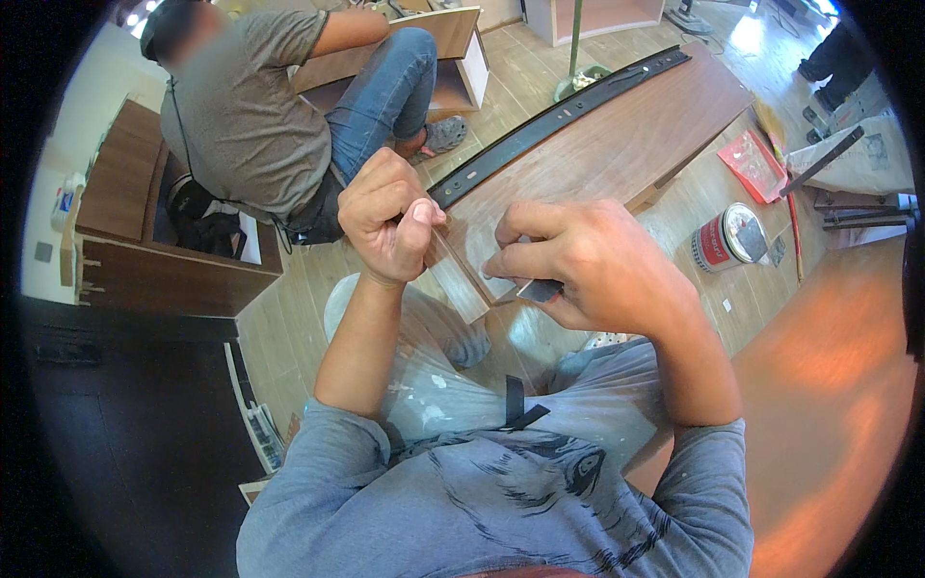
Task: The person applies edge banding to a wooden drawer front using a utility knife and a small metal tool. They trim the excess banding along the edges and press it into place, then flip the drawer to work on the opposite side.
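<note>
My left hand (385, 217) is closed, thumb pressed to the curled fingers, above the near left corner of a long brown wooden board (617, 135). What it pinches, if anything, is too small to make out. Beneath that hand, a pale strip (458, 279) runs along the board's near end. Over the same end, my right hand (588, 255) grips a small dark flat piece (541, 290) between thumb and fingers, its exact kind unclear. A black perforated metal rail (559, 125) lies lengthwise along the board's far left side.
Another person (260, 125) sits close at the left beside wooden cabinet parts (125, 241). On the tiled floor at the right are a paint can (729, 238) and a red dustpan (752, 166). An orange-brown panel (829, 414) stands near my right arm.
</note>
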The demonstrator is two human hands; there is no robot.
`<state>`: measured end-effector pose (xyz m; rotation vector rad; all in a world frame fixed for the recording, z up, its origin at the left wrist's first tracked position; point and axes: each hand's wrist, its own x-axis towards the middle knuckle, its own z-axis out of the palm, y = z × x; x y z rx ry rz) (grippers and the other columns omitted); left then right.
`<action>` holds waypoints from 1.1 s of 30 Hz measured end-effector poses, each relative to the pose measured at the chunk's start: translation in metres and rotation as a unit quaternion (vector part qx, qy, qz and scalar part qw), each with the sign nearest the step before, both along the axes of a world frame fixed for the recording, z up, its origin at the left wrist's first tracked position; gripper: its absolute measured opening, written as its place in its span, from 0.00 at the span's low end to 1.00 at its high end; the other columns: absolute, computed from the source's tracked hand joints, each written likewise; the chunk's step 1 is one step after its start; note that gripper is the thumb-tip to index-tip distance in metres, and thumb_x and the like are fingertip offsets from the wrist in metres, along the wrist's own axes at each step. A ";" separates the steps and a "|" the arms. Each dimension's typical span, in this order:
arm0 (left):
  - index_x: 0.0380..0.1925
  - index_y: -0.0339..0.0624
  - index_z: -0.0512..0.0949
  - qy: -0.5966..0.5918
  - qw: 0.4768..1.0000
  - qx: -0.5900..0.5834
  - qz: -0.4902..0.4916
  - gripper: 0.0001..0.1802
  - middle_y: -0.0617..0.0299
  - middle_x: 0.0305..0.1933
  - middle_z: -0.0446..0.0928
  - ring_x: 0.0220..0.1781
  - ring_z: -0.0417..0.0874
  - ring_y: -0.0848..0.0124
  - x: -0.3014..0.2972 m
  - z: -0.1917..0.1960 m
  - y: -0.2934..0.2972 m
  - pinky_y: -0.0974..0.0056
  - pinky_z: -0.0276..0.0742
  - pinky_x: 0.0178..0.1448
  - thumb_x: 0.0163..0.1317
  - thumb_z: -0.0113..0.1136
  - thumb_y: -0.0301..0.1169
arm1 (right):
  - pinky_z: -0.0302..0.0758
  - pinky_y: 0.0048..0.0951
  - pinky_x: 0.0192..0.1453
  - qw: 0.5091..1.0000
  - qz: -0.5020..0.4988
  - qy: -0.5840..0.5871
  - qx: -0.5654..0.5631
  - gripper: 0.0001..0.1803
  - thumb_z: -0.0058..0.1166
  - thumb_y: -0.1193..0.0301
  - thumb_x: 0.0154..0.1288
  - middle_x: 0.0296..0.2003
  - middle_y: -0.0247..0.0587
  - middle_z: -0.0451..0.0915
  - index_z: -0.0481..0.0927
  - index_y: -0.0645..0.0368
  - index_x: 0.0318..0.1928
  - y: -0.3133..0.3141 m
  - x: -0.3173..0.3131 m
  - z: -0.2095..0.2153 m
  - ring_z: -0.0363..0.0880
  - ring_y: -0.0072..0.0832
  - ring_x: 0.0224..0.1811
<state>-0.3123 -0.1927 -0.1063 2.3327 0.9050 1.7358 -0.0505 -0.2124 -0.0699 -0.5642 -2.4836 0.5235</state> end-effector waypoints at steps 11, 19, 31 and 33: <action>0.14 0.40 0.78 -0.017 1.000 -0.016 0.015 0.18 0.60 0.18 0.73 0.25 0.70 0.67 0.001 0.001 -0.002 0.62 0.64 0.34 0.59 0.59 0.37 | 0.82 0.38 0.38 0.996 0.012 0.011 0.089 0.23 0.72 0.73 0.46 0.43 0.32 0.82 0.89 0.52 0.48 -0.005 0.004 -0.009 0.86 0.35 0.41; 0.13 0.40 0.79 -0.067 0.997 -0.015 0.031 0.21 0.61 0.18 0.75 0.26 0.71 0.68 0.007 -0.004 -0.002 0.61 0.65 0.37 0.63 0.55 0.38 | 0.85 0.41 0.44 0.996 0.010 0.023 0.085 0.17 0.74 0.68 0.46 0.41 0.33 0.77 0.83 0.54 0.38 -0.008 -0.002 -0.013 0.85 0.36 0.45; 0.13 0.40 0.78 -0.050 0.998 -0.025 0.033 0.20 0.60 0.18 0.73 0.26 0.69 0.67 0.008 -0.003 -0.001 0.61 0.64 0.36 0.62 0.56 0.38 | 0.84 0.44 0.47 0.999 0.009 0.034 0.015 0.14 0.70 0.72 0.49 0.40 0.38 0.81 0.82 0.57 0.38 -0.003 0.000 -0.013 0.87 0.43 0.45; 0.13 0.40 0.78 -0.049 0.998 -0.022 0.030 0.20 0.61 0.18 0.72 0.26 0.69 0.67 0.008 -0.004 -0.001 0.61 0.63 0.36 0.62 0.56 0.38 | 0.84 0.45 0.46 1.000 -0.010 0.026 0.000 0.13 0.69 0.72 0.50 0.40 0.38 0.81 0.82 0.56 0.38 -0.004 0.000 -0.013 0.87 0.43 0.45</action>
